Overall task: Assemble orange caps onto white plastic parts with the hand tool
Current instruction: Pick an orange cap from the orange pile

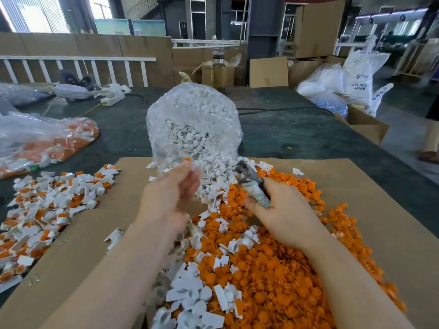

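— So why is the cardboard sheet (356,186) spread under the loose orange caps (273,269)?
— Likely to keep them gatherable. The right hand (282,210) grips the hand tool (251,184); the left hand (171,188) pinches a capped white part (188,162), blurred.
— Beyond?
— A dark table (285,131), in a warehouse.

A factory floor: stacked cardboard boxes (318,27), resin sacks (361,74), heaped orange caps (273,281).

Two bare forearms are seen, each ending in a bare hand: left hand (169,193), right hand (282,214). The left hand is blurred. Sleeves are not visible within the frame.
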Action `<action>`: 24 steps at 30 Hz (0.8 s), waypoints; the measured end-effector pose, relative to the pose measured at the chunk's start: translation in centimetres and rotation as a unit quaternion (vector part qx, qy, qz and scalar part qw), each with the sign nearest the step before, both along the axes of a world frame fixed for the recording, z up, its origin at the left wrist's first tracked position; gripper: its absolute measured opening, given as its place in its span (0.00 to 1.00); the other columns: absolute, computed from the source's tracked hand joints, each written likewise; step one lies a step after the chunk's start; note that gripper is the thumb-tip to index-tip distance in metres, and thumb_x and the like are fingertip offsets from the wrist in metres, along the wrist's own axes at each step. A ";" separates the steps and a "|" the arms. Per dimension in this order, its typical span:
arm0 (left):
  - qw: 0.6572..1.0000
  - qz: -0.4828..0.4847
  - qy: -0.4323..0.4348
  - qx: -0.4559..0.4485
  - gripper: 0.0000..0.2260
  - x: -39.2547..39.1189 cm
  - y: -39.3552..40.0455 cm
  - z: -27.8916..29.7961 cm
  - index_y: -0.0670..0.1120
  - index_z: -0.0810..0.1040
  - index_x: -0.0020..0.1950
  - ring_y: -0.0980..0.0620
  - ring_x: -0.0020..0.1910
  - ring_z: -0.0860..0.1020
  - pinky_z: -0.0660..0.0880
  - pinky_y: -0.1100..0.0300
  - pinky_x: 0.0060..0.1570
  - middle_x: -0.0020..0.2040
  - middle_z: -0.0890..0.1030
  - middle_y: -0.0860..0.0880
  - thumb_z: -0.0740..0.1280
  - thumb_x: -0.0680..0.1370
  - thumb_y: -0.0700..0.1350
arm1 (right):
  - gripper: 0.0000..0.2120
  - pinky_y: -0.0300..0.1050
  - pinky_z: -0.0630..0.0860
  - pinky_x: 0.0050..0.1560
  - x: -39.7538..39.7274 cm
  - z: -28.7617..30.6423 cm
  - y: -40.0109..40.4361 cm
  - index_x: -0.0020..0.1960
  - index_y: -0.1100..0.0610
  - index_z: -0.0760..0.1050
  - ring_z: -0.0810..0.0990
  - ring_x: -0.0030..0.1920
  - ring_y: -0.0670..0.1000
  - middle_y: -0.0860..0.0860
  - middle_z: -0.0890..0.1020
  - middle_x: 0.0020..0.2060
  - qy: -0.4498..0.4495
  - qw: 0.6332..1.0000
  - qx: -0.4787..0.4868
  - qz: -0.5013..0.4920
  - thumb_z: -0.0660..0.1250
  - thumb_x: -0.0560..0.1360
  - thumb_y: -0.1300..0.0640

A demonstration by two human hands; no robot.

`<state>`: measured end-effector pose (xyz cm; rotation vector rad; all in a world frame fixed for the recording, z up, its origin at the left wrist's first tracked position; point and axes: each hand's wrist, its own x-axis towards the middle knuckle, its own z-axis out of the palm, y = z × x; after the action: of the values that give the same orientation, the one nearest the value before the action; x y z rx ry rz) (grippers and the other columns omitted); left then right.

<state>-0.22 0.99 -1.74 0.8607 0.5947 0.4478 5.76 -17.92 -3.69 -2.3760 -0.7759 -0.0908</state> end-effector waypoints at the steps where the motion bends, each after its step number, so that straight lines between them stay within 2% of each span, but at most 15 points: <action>1: 0.997 0.046 0.016 -0.051 0.05 0.1 1.3 0.1 0.41 0.81 0.48 0.56 0.35 0.84 0.82 0.63 0.38 0.40 0.86 0.47 0.72 0.74 0.40 | 0.09 0.39 0.64 0.31 0.1 0.0 -0.1 0.41 0.47 0.70 0.75 0.32 0.44 0.45 0.77 0.32 0.001 1.000 0.005 -0.014 0.66 0.77 0.45; 4: 0.979 0.150 0.029 -0.131 0.07 0.1 5.4 -0.2 0.43 0.80 0.56 0.60 0.29 0.81 0.81 0.66 0.39 0.44 0.85 0.48 0.67 0.80 0.44 | 0.09 0.44 0.67 0.33 0.5 -0.1 -0.4 0.42 0.49 0.71 0.75 0.34 0.46 0.46 0.77 0.33 -0.004 0.999 0.009 -0.035 0.66 0.76 0.46; 7: 0.954 0.220 -0.003 -0.204 0.12 -0.6 8.8 -0.9 0.46 0.77 0.64 0.60 0.27 0.77 0.79 0.71 0.38 0.45 0.82 0.50 0.60 0.84 0.46 | 0.09 0.44 0.67 0.33 0.6 -0.2 -0.4 0.43 0.49 0.71 0.75 0.34 0.46 0.45 0.77 0.34 -0.014 0.999 -0.013 -0.040 0.66 0.76 0.45; 9: 0.939 0.256 -0.031 -0.229 0.14 -1.1 10.2 -0.9 0.47 0.74 0.68 0.61 0.33 0.79 0.78 0.72 0.36 0.48 0.83 0.51 0.56 0.85 0.47 | 0.10 0.43 0.67 0.33 0.7 -0.3 -0.4 0.43 0.50 0.71 0.75 0.35 0.45 0.45 0.77 0.35 -0.019 0.998 -0.027 -0.044 0.66 0.76 0.44; 12: 0.916 0.285 -0.098 -0.266 0.17 -1.5 11.5 -0.6 0.45 0.71 0.71 0.59 0.54 0.81 0.79 0.68 0.50 0.61 0.81 0.50 0.51 0.86 0.47 | 0.11 0.43 0.64 0.32 0.8 -0.3 -0.4 0.41 0.48 0.68 0.73 0.35 0.45 0.45 0.75 0.34 -0.030 0.998 -0.033 -0.054 0.65 0.76 0.44; 13: 0.916 0.276 -0.107 -0.270 0.17 -1.5 11.3 -0.4 0.45 0.71 0.69 0.57 0.54 0.81 0.79 0.67 0.51 0.59 0.81 0.49 0.52 0.85 0.48 | 0.12 0.42 0.62 0.31 0.8 -0.3 -0.4 0.40 0.47 0.66 0.73 0.34 0.45 0.45 0.74 0.34 -0.036 0.997 -0.032 -0.057 0.65 0.76 0.44; 14: 0.927 0.254 -0.096 -0.260 0.15 -1.4 10.7 -0.1 0.45 0.73 0.66 0.56 0.48 0.82 0.79 0.66 0.47 0.52 0.82 0.48 0.54 0.85 0.49 | 0.13 0.42 0.62 0.31 0.7 -0.3 -0.3 0.39 0.47 0.65 0.72 0.34 0.44 0.44 0.74 0.34 -0.043 0.997 -0.031 -0.058 0.66 0.76 0.44; 16: 0.965 0.167 -0.035 -0.198 0.11 -0.8 8.7 0.2 0.44 0.75 0.56 0.57 0.33 0.77 0.75 0.67 0.34 0.37 0.78 0.50 0.62 0.82 0.51 | 0.13 0.41 0.62 0.30 0.6 -0.3 -0.2 0.39 0.46 0.65 0.72 0.34 0.44 0.44 0.74 0.33 -0.059 0.996 -0.037 -0.057 0.66 0.76 0.45; 18: 0.997 0.026 0.026 -0.067 0.12 -0.2 5.9 0.4 0.43 0.77 0.51 0.56 0.28 0.74 0.73 0.65 0.32 0.34 0.76 0.51 0.69 0.78 0.53 | 0.11 0.40 0.62 0.30 0.5 -0.4 0.0 0.41 0.47 0.66 0.72 0.33 0.43 0.44 0.74 0.33 -0.074 0.994 -0.057 -0.054 0.65 0.76 0.44; 19: 0.997 -0.061 0.041 0.006 0.14 0.0 4.3 0.6 0.44 0.79 0.52 0.56 0.29 0.75 0.74 0.64 0.32 0.35 0.77 0.51 0.72 0.75 0.53 | 0.11 0.40 0.62 0.29 0.5 -0.4 0.1 0.42 0.47 0.67 0.72 0.33 0.43 0.43 0.74 0.33 -0.080 0.993 -0.067 -0.051 0.65 0.76 0.44; 21: 0.967 -0.219 0.052 0.122 0.21 -0.1 1.4 0.7 0.45 0.80 0.54 0.55 0.32 0.77 0.76 0.62 0.31 0.39 0.79 0.50 0.76 0.68 0.55 | 0.10 0.40 0.63 0.28 0.4 -0.4 0.3 0.43 0.46 0.66 0.72 0.32 0.43 0.43 0.74 0.33 -0.091 0.992 -0.077 -0.041 0.65 0.76 0.44; 23: 0.930 -0.311 0.061 0.188 0.27 -0.4 -1.0 0.5 0.43 0.81 0.55 0.53 0.36 0.81 0.78 0.60 0.34 0.43 0.84 0.48 0.77 0.62 0.57 | 0.09 0.43 0.64 0.28 0.2 -0.4 0.4 0.43 0.47 0.65 0.73 0.32 0.46 0.45 0.74 0.32 -0.097 0.992 -0.079 -0.031 0.64 0.76 0.46; 24: 0.919 -0.329 0.062 0.208 0.27 -0.5 -1.8 0.4 0.43 0.82 0.55 0.52 0.38 0.81 0.79 0.59 0.37 0.45 0.85 0.47 0.77 0.62 0.56 | 0.08 0.44 0.66 0.28 0.0 -0.4 0.5 0.43 0.47 0.66 0.74 0.32 0.48 0.45 0.74 0.32 -0.101 0.991 -0.082 -0.026 0.64 0.76 0.47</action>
<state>-0.77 -0.83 -1.31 1.4374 0.2903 -0.1065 5.80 -17.38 -4.12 -2.5724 -0.8435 -0.3051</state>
